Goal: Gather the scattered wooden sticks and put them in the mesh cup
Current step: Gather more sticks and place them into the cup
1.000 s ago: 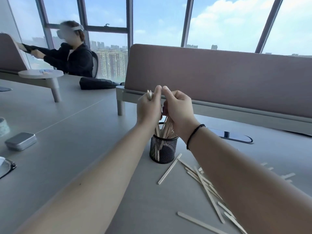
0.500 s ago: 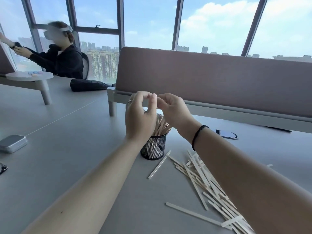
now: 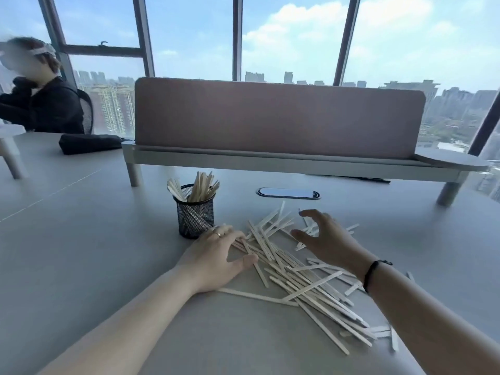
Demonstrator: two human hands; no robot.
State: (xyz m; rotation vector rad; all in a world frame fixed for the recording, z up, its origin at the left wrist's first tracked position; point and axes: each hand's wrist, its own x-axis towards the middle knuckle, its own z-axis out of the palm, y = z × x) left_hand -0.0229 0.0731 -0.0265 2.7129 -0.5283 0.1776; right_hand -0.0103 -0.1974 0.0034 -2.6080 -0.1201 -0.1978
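Head view, task partway: my mesh cup point(image 3: 195, 218) already held a bunch of sticks standing up and fanning out at the rim, but a big heap of wooden sticks point(image 3: 295, 274) was still loose on the table point(image 3: 81, 253), just right of the cup and running toward me. More looked left than done, my guess. My left hand point(image 3: 216, 259) lay flat on the near-left edge of the heap, fingers straight and resting on sticks, thumb out, gripping nothing, right beside the cup base. My right hand point(image 3: 324, 239) hovered above the far part of the heap, fingers spread and loosely curved, empty. Sticks were thin, flat, pale wood with rounded ends, crisscrossed. Cup was black wire mesh, round, see-through. Table was smooth matte grey.
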